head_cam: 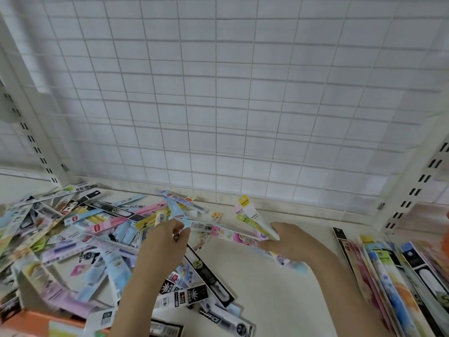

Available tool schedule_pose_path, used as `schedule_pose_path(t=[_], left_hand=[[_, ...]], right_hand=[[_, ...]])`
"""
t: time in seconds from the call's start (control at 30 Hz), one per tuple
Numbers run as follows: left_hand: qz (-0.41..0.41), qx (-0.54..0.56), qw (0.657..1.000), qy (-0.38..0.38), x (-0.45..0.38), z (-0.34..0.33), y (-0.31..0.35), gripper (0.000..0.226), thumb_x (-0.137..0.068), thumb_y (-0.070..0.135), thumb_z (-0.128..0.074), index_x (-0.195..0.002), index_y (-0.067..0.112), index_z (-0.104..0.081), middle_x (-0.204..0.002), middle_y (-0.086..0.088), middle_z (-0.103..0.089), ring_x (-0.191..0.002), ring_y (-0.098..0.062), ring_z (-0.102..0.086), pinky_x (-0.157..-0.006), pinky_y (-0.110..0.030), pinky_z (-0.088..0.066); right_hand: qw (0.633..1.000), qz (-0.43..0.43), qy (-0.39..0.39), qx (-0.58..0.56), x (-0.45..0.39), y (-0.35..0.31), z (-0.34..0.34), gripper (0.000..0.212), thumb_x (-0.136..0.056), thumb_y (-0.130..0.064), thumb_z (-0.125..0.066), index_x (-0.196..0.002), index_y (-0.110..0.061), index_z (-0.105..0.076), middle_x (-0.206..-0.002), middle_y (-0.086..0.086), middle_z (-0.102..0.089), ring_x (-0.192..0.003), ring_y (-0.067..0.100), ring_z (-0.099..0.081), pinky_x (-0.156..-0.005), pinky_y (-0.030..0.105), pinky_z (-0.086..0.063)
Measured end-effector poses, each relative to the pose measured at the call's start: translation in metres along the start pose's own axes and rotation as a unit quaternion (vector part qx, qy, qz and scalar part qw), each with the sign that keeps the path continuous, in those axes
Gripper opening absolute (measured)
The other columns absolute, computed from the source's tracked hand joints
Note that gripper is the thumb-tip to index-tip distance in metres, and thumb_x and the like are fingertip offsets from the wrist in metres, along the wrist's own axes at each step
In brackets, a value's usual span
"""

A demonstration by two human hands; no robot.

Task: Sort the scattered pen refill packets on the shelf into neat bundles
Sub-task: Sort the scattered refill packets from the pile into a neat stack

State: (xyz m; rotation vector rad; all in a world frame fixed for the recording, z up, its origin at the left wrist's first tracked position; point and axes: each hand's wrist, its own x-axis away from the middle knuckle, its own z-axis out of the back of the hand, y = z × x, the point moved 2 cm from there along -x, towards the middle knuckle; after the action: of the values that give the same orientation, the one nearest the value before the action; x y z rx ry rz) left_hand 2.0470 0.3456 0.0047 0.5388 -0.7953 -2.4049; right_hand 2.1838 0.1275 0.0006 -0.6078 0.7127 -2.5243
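Several colourful pen refill packets [73, 229] lie scattered in a heap across the left half of the white shelf [279, 283]. My left hand [165, 242] pinches the end of a light blue packet [179, 215] at the heap's right edge. My right hand [289, 239] grips a small bunch of pink and yellow-green packets [250, 220], fanned out and lifted off the shelf. A row of aligned packets [398, 276] lies at the right side of the shelf.
A white wire grid panel [218, 105] backs the shelf. Slotted white uprights stand at the left [31, 139] and right [418, 183]. An orange shelf edge [36, 322] runs along the front left. A bare patch of shelf lies between my forearms.
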Motion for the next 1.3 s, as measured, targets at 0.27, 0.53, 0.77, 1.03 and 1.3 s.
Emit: schedule_pose_path(t=[0.27,0.53,0.77,1.03,1.3], left_hand=[[0.002,-0.003,1.000,0.003,0.003,-0.002,0.000,0.031,-0.094,0.028,-0.048,-0.118,0.013,-0.059,-0.111,-0.001,-0.065,-0.087,-0.017,-0.057,-0.077,-0.024,-0.042],[-0.005,-0.015,1.000,0.006,0.001,-0.008,0.007,0.029,-0.094,0.027,-0.048,-0.116,0.012,-0.060,-0.110,-0.002,-0.065,-0.093,-0.018,-0.059,-0.076,-0.023,-0.040],[0.007,-0.023,1.000,0.004,-0.001,-0.009,0.004,0.030,-0.094,0.028,-0.048,-0.116,0.013,-0.060,-0.110,-0.001,-0.065,-0.092,-0.018,-0.059,-0.076,-0.023,-0.040],[0.023,-0.061,0.998,0.009,-0.021,0.001,-0.007,0.030,-0.094,0.030,-0.048,-0.115,0.013,-0.061,-0.106,-0.002,-0.066,-0.092,-0.018,-0.058,-0.076,-0.025,-0.041],[0.056,-0.183,0.981,-0.037,-0.110,-0.003,0.005,0.028,-0.093,0.026,-0.044,-0.106,0.006,-0.059,-0.091,-0.011,-0.063,-0.081,-0.027,-0.058,-0.069,-0.030,-0.044]], right_hand=[[1.000,0.006,0.012,-0.006,-0.003,0.008,0.012,0.019,-0.076,-0.028,-0.069,-0.082,-0.016,-0.056,-0.071,-0.002,-0.054,-0.062,0.015,-0.051,-0.057,0.026,-0.036],[0.997,-0.016,-0.021,0.077,-0.002,0.008,0.007,0.031,-0.070,-0.035,-0.075,-0.077,-0.022,-0.047,-0.081,-0.004,-0.054,-0.073,0.016,-0.053,-0.061,0.026,-0.037],[0.981,-0.028,-0.040,0.190,-0.007,-0.009,-0.002,0.017,-0.071,-0.021,-0.062,-0.081,-0.016,-0.050,-0.067,-0.003,-0.046,-0.065,0.021,-0.048,-0.051,0.023,-0.031],[0.994,-0.040,-0.021,0.095,-0.005,0.007,0.005,0.014,-0.063,-0.033,-0.051,-0.071,-0.022,-0.052,-0.067,-0.005,-0.057,-0.065,0.017,-0.055,-0.058,0.025,-0.039],[0.998,-0.029,0.055,0.034,-0.009,0.019,0.007,0.013,-0.080,-0.030,-0.052,-0.087,-0.020,-0.054,-0.085,0.001,-0.065,-0.083,0.021,-0.064,-0.073,0.032,-0.050]])
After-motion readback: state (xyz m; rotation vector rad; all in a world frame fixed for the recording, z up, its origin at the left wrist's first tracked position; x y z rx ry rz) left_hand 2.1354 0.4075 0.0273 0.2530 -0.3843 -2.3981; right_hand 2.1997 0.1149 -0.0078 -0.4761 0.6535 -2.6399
